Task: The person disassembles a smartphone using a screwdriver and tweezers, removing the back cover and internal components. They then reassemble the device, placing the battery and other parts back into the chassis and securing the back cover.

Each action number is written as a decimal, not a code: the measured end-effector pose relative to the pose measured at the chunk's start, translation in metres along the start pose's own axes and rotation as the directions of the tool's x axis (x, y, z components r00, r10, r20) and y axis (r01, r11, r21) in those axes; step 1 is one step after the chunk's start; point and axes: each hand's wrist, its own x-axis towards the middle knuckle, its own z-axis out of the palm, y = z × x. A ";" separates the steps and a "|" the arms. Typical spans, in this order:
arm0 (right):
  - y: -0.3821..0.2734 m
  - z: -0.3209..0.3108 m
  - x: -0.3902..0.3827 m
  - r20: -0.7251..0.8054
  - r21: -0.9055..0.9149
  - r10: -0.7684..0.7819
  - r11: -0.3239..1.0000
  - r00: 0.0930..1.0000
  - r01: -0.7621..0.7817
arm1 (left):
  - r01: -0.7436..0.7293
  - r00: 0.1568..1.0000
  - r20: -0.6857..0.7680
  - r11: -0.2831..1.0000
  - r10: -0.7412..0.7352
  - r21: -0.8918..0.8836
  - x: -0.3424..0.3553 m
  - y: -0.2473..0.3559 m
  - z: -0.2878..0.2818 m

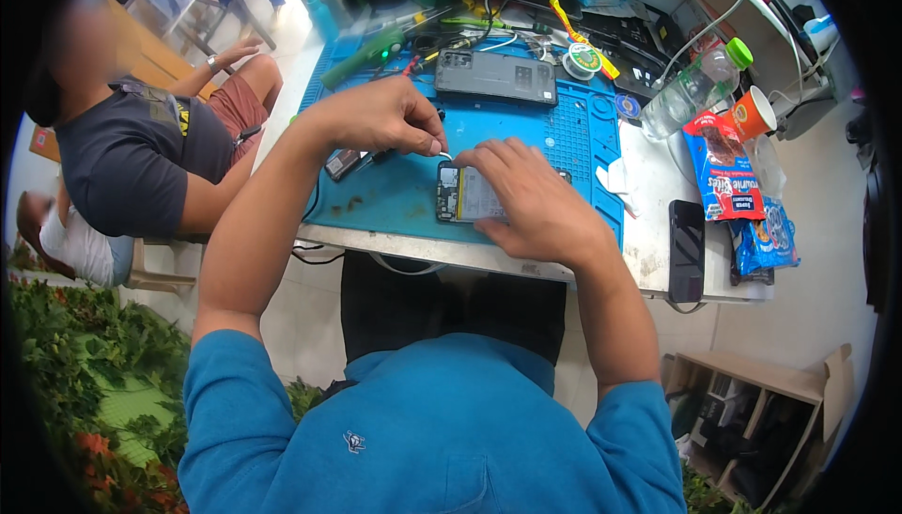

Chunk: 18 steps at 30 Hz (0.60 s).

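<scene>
Your left hand [381, 117] is above the blue mat [399, 211], with thumb and index finger in a narrow pinch near the far left corner of the opened phone [448, 202]. A thin whitish strand [445, 156] shows just at these fingertips, but I cannot tell whether you grip it. Your right hand [537, 196] holds the opened phone across its width: the thumb is at the near side, the fingertips at the far side, and the palm hides its right part.

The opened phone lies flat on the mat, near the front edge of the worktop [648, 265]. Its inner board and pale battery [477, 196] are uncovered. Beyond it, toward the back edge, lies a dark grey phone shell [496, 78], and to its right a solder spool [582, 61]. Near the right front corner of the worktop lies a black phone [687, 251]; behind it are snack packets [722, 171], an orange cup [751, 115] and a clear bottle [691, 94] with green cap.
</scene>
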 end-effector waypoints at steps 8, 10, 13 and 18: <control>0.001 -0.006 0.018 0.096 0.077 0.021 0.997 0.995 -0.028 | 0.047 0.942 -0.334 0.962 0.047 0.268 -0.028 0.009 0.024; 0.002 -0.006 0.019 0.119 0.080 0.036 0.996 0.992 -0.046 | 0.057 0.907 -0.419 0.979 0.031 0.197 -0.037 0.007 0.034; 0.008 -0.005 0.022 0.145 0.094 0.037 0.994 0.989 -0.051 | -0.022 0.868 -0.495 0.999 0.037 0.035 -0.047 -0.021 0.060; 0.010 -0.011 0.031 0.257 0.064 0.081 0.993 0.963 -0.100 | -0.070 0.919 -0.368 0.859 -0.143 -0.508 -0.054 -0.029 0.087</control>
